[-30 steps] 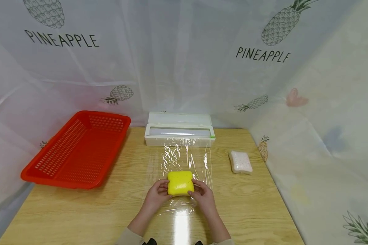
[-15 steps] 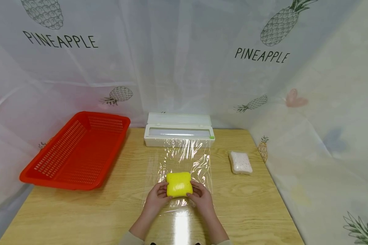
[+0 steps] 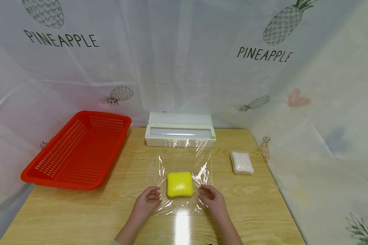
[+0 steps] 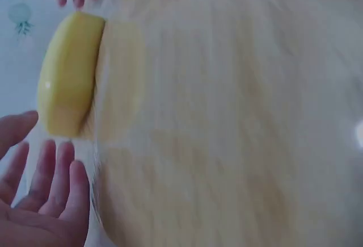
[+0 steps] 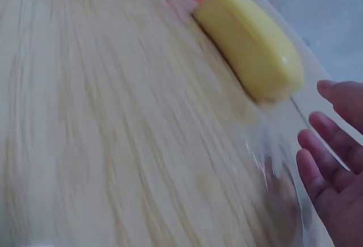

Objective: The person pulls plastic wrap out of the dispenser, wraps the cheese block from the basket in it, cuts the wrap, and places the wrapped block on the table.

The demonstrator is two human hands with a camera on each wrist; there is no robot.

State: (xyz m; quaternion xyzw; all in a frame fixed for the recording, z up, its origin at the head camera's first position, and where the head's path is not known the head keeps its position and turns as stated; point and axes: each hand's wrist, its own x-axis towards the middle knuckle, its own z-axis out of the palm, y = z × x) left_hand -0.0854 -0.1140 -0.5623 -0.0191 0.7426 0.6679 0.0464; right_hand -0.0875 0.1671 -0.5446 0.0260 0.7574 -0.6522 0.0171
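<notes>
A yellow sponge-like block, squarish with rounded corners, lies on a sheet of clear cling film spread over the table. My left hand is just left of the block and apart from it, fingers loosely bent. On the other side, my right hand is also apart from the block, over the film's right edge. In the left wrist view, the left hand has a gap between thumb and fingers. The right wrist view shows the right hand likewise spread, with film crinkled beside its fingertips.
Behind the block stands a white film dispenser box with its lid raised, film running from it. A red perforated basket is at the left. A white speckled block with a shiny surface lies at the right. A pineapple-print curtain encloses the table.
Both hands have let go of the yellow block and moved outward, one to each side. The block now rests on the film, and the film's creases have shifted.
</notes>
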